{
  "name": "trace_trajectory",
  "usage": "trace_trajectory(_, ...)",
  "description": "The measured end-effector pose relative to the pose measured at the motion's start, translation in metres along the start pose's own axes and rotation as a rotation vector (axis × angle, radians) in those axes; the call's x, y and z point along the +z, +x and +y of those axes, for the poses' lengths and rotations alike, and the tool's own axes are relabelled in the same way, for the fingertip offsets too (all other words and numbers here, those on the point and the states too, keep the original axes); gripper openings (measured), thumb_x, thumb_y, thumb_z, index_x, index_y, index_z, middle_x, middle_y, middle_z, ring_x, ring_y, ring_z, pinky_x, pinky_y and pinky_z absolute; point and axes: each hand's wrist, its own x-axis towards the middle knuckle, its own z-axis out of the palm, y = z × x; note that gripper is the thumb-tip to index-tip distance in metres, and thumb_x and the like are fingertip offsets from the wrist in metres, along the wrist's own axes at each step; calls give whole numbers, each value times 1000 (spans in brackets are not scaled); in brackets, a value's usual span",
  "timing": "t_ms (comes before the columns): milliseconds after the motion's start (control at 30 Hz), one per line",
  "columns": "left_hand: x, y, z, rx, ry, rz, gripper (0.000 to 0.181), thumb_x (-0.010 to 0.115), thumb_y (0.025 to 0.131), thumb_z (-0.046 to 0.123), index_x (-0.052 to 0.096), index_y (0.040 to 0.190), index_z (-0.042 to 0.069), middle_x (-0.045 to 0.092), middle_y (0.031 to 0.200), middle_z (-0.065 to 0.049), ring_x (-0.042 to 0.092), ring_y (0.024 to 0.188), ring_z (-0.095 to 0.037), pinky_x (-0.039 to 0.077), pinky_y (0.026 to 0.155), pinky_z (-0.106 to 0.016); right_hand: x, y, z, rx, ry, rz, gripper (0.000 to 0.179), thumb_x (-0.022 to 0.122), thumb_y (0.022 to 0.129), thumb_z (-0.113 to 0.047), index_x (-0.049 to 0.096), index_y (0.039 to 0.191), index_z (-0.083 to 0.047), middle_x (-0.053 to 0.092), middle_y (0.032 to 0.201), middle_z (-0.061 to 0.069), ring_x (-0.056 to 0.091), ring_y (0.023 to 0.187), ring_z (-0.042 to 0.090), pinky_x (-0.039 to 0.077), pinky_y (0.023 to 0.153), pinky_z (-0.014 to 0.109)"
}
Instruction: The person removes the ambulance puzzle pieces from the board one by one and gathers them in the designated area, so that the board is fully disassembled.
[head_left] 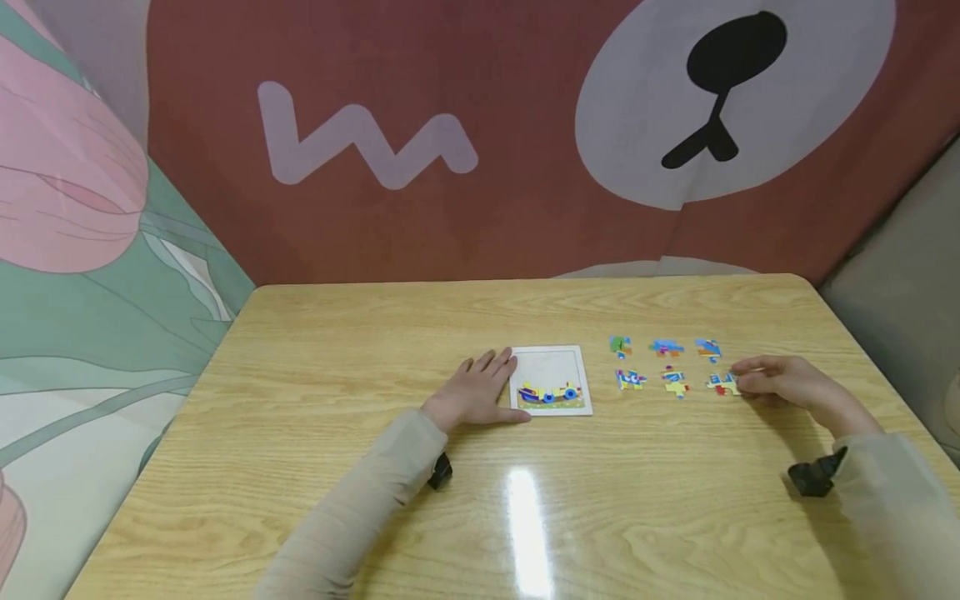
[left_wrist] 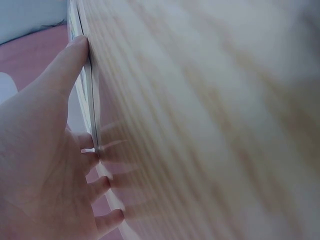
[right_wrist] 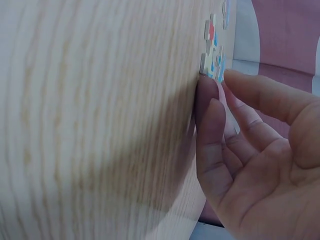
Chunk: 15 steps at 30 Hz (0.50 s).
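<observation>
A reddish-brown wall (head_left: 525,225) printed with a pale muzzle (head_left: 630,117) and a zigzag line (head_left: 375,158) rises behind the light wooden table (head_left: 337,350), and a pink-and-green floral panel (head_left: 67,333) stands to your left. A bright streak of reflected light (head_left: 528,525) runs along the near part of the tabletop. Your left hand (head_left: 476,392) lies with its fingers spread, fingertips at the left edge of a square white puzzle tray (head_left: 547,367) and thumb by its near left corner. The tray lies flat around the middle of the table; a colourful strip of fitted pieces (head_left: 551,397) fills its near end, while the rest of its bed shows pale. To its right, six loose puzzle pieces (head_left: 667,347) lie apart from one another in two rows of three. Your right hand (head_left: 787,385), its fingers partly bent, reaches the right end of the near right piece (head_left: 723,384), which shows red, yellow and blue. In the right wrist view, a fingertip meets the piece's end with the thumb close by; you cannot tell from here whether they pinch it. Pale sleeves (head_left: 360,500) cover both your forearms, and a black device (head_left: 813,477) sits under each wrist.
</observation>
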Motion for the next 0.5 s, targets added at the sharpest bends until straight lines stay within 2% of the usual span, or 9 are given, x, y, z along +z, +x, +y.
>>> trace_trajectory(133,-1,0,0,0,-4,-1,95,44,87,71,4,156,19,-1,163,1,6,151,-24,13,122,-49,-2,0,-1,-12,2,4,59,59,95,-23,39,133,17,60,82,-26,55,71,-8,51,65,21)
trace_trajectory(233,-1,0,0,3,-7,0,95,44,87,71,4,156,19,0,163,1,6,151,-24,13,122,-49,-3,0,-6,-24,0,11,59,57,96,-21,36,135,18,64,88,-19,56,72,-7,52,65,21)
trace_trajectory(367,-1,0,0,4,-14,1,95,44,87,71,5,156,19,-1,163,1,6,151,-24,13,122,-49,-4,0,-20,-42,-28,22,57,53,98,-20,34,136,17,66,99,-7,54,75,-10,52,68,20)
trace_trajectory(500,-2,-1,0,3,-24,0,95,45,87,71,5,156,19,0,163,1,6,151,-24,13,122,-49,3,0,-39,-89,-48,40,55,53,99,-22,36,138,13,64,101,0,54,75,-4,50,68,23)
